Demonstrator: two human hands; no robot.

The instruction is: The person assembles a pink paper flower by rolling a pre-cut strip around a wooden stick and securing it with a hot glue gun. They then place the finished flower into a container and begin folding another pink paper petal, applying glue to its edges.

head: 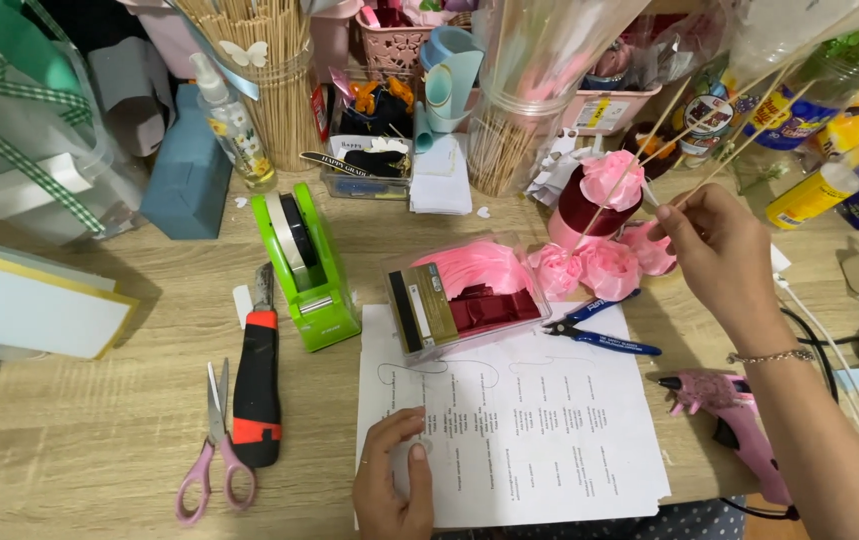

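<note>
My right hand is raised at the right, fingers pinched around several thin wooden sticks that slant up to the right. One stick carries a pink ribbon rose. More pink ribbon roses lie on the desk just left of that hand. My left hand rests flat on a white printed sheet at the front, fingers curled, holding nothing. A clear plastic box with pink ribbon and dark red pieces sits on the sheet's top edge.
Blue-handled pliers lie by the box. A pink glue gun sits right. A green tape dispenser, red-black cutter and pink scissors lie left. Jars of sticks, a spray bottle and containers crowd the back.
</note>
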